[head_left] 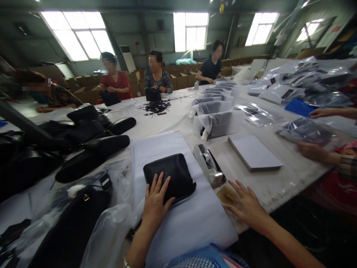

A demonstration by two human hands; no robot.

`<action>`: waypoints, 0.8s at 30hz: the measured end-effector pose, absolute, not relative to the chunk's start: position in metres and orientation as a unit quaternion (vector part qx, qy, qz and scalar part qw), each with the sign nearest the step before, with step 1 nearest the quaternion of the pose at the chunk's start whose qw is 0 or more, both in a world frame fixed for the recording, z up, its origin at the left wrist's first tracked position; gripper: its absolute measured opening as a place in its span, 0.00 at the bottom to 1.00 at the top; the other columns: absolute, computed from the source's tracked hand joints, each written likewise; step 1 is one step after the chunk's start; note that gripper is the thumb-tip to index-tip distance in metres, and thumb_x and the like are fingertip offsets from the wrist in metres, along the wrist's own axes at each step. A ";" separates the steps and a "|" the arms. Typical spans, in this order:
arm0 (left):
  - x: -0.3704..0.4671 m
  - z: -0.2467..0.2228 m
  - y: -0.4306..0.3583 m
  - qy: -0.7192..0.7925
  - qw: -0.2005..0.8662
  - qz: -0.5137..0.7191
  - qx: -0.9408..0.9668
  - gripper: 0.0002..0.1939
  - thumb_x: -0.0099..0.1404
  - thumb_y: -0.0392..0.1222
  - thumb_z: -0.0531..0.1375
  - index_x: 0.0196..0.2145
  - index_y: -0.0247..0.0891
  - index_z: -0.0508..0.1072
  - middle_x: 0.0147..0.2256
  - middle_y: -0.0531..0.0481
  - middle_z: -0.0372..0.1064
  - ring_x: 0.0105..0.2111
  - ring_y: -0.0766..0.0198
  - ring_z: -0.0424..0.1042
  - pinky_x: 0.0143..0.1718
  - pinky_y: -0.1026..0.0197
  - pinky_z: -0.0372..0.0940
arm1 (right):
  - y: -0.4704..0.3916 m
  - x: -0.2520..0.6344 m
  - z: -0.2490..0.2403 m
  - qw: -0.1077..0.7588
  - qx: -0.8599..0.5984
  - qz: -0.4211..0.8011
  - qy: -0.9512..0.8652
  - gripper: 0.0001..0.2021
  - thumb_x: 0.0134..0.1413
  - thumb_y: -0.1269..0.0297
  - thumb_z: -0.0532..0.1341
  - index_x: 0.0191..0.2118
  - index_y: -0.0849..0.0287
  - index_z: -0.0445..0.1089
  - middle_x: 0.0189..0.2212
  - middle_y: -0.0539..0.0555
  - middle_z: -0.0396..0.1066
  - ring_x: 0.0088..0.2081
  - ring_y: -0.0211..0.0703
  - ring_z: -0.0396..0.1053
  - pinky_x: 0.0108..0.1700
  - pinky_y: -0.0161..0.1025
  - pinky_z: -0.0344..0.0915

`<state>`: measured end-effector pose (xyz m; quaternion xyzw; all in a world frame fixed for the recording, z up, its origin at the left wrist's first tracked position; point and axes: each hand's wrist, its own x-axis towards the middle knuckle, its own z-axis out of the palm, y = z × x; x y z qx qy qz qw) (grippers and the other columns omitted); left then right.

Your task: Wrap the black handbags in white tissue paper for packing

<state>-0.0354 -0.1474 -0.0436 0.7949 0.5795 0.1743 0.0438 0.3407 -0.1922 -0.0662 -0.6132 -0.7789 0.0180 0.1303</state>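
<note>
A black zippered bag [174, 173] lies flat on a stack of white tissue paper [192, 219] in front of me. My left hand [156, 197] rests on its near left part, fingers stretched out. Off to the right, my right hand [245, 204] is spread over a yellowish-brown pad or cloth [227, 196] at the table edge; whether it touches that thing I cannot tell. Just beyond stands a grey tape dispenser [208, 163], at the right side of the paper.
Black bags [92, 149] are heaped at left, with clear plastic [108, 227] near me. White boards [255, 150] lie stacked at right. Tissue-wrapped bags [220, 123] stand in a row behind. A co-worker's hands [315, 150] handle a plastic-wrapped item at right; several people sit or stand across the table.
</note>
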 end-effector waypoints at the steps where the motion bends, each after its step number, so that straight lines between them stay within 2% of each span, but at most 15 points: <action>1: -0.035 -0.043 -0.148 0.581 0.048 0.174 0.794 0.36 0.66 0.43 0.59 0.68 0.48 0.50 0.70 0.45 0.42 0.69 0.46 0.40 0.63 0.34 0.49 | -0.185 0.343 -0.058 0.172 -0.608 0.008 -0.775 0.19 0.57 0.44 0.60 0.46 0.47 0.77 0.62 0.56 0.63 0.63 0.65 0.57 0.58 0.67 0.56; 5: -0.035 -0.042 -0.148 0.589 0.062 0.180 0.785 0.38 0.64 0.40 0.61 0.68 0.50 0.50 0.70 0.47 0.42 0.69 0.47 0.40 0.64 0.34 0.48 | -0.149 0.325 -0.008 0.366 -0.562 -0.021 -0.741 0.12 0.59 0.50 0.60 0.39 0.49 0.76 0.50 0.55 0.74 0.52 0.54 0.70 0.56 0.51 0.65; 7: -0.034 -0.043 -0.149 0.591 0.071 0.187 0.781 0.40 0.63 0.38 0.61 0.68 0.51 0.49 0.70 0.47 0.41 0.69 0.46 0.40 0.64 0.33 0.48 | -0.125 0.301 0.018 0.398 -0.532 0.010 -0.747 0.10 0.58 0.51 0.62 0.35 0.50 0.75 0.45 0.53 0.76 0.45 0.50 0.74 0.50 0.46 0.69; 9: -0.034 -0.045 -0.148 0.592 0.081 0.194 0.778 0.41 0.62 0.37 0.61 0.68 0.52 0.49 0.70 0.47 0.41 0.69 0.46 0.40 0.64 0.32 0.47 | -0.093 0.273 0.037 0.384 -0.496 0.063 -0.776 0.09 0.58 0.52 0.62 0.33 0.51 0.74 0.41 0.53 0.77 0.41 0.48 0.75 0.45 0.42 0.69; 12: -0.034 -0.046 -0.148 0.594 0.101 0.202 0.772 0.43 0.60 0.35 0.62 0.68 0.53 0.49 0.70 0.48 0.41 0.69 0.44 0.40 0.63 0.30 0.48 | -0.031 0.231 0.046 0.327 -0.448 0.125 -0.823 0.08 0.58 0.55 0.63 0.32 0.51 0.75 0.38 0.51 0.78 0.39 0.45 0.75 0.44 0.39 0.67; 16: -0.038 -0.052 -0.145 0.589 0.130 0.207 0.771 0.47 0.57 0.34 0.64 0.68 0.55 0.47 0.70 0.48 0.40 0.69 0.40 0.42 0.61 0.26 0.48 | 0.063 0.181 0.031 0.209 -0.452 0.113 -0.860 0.08 0.62 0.59 0.59 0.39 0.51 0.77 0.43 0.50 0.78 0.44 0.45 0.74 0.49 0.38 0.64; 19: -0.042 -0.063 -0.141 0.569 0.139 0.209 0.783 0.51 0.54 0.38 0.68 0.68 0.56 0.46 0.69 0.46 0.41 0.67 0.34 0.45 0.59 0.24 0.51 | 0.121 0.152 0.006 0.148 -0.462 0.097 -0.869 0.12 0.64 0.63 0.55 0.44 0.53 0.77 0.48 0.53 0.76 0.50 0.47 0.72 0.53 0.40 0.62; 21: -0.044 -0.073 -0.138 0.564 0.123 0.226 0.785 0.52 0.53 0.44 0.70 0.68 0.57 0.47 0.68 0.44 0.44 0.66 0.32 0.48 0.57 0.24 0.53 | 0.147 0.138 -0.014 0.128 -0.475 0.086 -0.866 0.14 0.64 0.63 0.56 0.49 0.56 0.75 0.56 0.58 0.70 0.58 0.51 0.65 0.58 0.43 0.58; 24: -0.043 -0.085 -0.136 0.576 0.082 0.261 0.771 0.47 0.56 0.51 0.69 0.67 0.59 0.50 0.66 0.45 0.51 0.65 0.35 0.52 0.59 0.27 0.54 | 0.170 0.128 -0.044 0.103 -0.511 0.063 -0.851 0.20 0.61 0.59 0.60 0.56 0.63 0.70 0.66 0.65 0.55 0.66 0.61 0.50 0.63 0.55 0.50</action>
